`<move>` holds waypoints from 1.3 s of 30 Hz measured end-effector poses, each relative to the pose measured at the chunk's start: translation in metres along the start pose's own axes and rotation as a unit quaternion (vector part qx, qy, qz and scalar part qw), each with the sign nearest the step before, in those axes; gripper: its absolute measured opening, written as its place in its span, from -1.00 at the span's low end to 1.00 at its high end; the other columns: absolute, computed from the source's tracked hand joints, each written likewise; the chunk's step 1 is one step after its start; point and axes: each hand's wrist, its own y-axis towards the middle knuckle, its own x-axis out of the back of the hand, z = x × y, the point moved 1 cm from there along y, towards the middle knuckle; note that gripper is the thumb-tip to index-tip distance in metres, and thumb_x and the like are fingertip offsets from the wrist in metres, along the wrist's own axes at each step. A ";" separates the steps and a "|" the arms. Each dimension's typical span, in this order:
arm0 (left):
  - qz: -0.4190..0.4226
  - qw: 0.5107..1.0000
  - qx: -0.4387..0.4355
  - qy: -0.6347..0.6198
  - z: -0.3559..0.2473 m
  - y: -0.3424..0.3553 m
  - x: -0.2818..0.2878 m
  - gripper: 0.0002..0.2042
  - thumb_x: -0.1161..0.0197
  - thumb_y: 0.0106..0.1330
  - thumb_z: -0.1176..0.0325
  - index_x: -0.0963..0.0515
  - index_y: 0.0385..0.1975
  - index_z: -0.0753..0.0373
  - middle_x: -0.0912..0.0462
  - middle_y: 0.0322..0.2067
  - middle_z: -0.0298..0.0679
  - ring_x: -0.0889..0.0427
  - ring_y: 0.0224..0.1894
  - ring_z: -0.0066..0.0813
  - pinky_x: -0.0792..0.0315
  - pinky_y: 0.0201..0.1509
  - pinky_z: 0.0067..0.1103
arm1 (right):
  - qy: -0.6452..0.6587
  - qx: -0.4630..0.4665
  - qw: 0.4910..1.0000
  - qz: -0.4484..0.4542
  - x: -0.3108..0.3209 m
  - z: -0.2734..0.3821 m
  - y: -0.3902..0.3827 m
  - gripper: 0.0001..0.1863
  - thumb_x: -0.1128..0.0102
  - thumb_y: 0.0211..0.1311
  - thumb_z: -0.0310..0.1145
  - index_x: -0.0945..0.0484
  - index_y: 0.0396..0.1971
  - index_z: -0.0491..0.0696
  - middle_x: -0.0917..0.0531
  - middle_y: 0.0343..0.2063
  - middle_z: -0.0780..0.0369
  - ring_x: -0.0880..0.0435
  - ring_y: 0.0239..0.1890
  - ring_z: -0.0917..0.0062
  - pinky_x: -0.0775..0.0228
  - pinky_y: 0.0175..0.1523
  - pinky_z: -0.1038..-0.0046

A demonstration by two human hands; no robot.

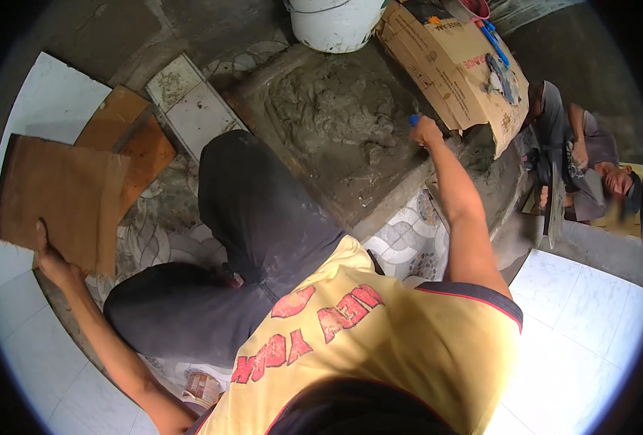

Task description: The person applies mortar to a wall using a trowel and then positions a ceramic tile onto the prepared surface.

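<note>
My left hand (59,262) grips a square brown tile (64,192) at the left, fingers against its face. My right hand (426,132) is closed on a blue-handled tool (414,120) at the edge of a shallow bed of grey wet mortar (321,109); the tool's working end is hidden. More brown tiles (144,167) lie behind the one in my left hand, beside a narrow pale board (195,109). A torn cardboard sheet (452,72) lies beyond my right hand, with a blue tool (492,40) and a dirty rag (501,80) on it.
A white bucket (336,22) stands behind the mortar. A co-worker (597,163) crouches at the right, holding a long flat piece (553,210). Pale wall tiles (39,101) line the left, and marbled tiles (568,312) lie lower right. A small tub (200,388) sits near my left leg.
</note>
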 end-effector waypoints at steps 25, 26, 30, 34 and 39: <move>0.020 0.996 0.065 -0.053 0.019 0.001 0.015 -0.49 -0.28 0.39 0.32 -0.35 0.28 0.38 -0.51 0.19 -0.12 -0.55 0.17 -0.20 -0.51 0.23 -0.28 | 0.539 0.005 0.826 0.165 -0.133 0.053 -0.074 -0.82 -0.23 0.13 -0.33 -0.54 -0.55 -0.11 -0.51 -0.68 0.27 -0.49 -0.70 0.45 -0.42 -0.57 0.39; 0.046 0.998 0.034 0.011 0.022 0.005 0.028 -0.48 -0.28 0.39 0.32 -0.34 0.28 0.38 -0.51 0.18 -0.11 -0.55 0.17 -0.19 -0.51 0.22 -0.27 | 0.535 0.014 0.827 0.172 -0.119 0.062 -0.083 -0.82 -0.23 0.13 -0.33 -0.54 -0.55 -0.11 -0.51 -0.68 0.27 -0.49 -0.70 0.45 -0.42 -0.57 0.39; 0.026 0.997 0.069 -0.031 0.023 -0.003 0.003 -0.45 -0.30 0.37 0.30 -0.32 0.29 0.39 -0.51 0.17 -0.08 -0.54 0.17 -0.18 -0.50 0.24 -0.28 | 0.511 0.063 0.845 0.145 -0.075 0.071 -0.109 -0.77 -0.23 0.18 -0.24 -0.57 -0.51 -0.10 -0.58 -0.65 0.24 -0.55 -0.68 0.40 -0.45 -0.53 0.36; 0.045 0.994 0.082 -0.052 0.024 0.001 -0.008 -0.43 -0.31 0.37 0.28 -0.32 0.30 0.38 -0.48 0.20 -0.07 -0.51 0.20 -0.17 -0.47 0.27 -0.26 | 0.073 0.164 0.975 -0.133 -0.106 0.088 -0.105 -0.64 -0.22 0.21 -0.17 -0.62 -0.30 -0.22 -0.68 -0.55 0.12 -0.68 -0.59 0.30 -0.53 -0.43 0.29; 0.078 0.992 0.095 -0.028 0.019 -0.023 -0.013 -0.43 -0.30 0.37 0.25 -0.32 0.32 0.34 -0.47 0.23 -0.11 -0.49 0.22 -0.16 -0.42 0.30 -0.26 | 0.173 0.220 0.953 0.119 -0.027 0.102 -0.150 -0.50 -0.27 0.23 -0.02 -0.60 -0.19 -0.24 -0.66 -0.55 0.15 -0.66 -0.60 0.38 -0.49 -0.49 0.30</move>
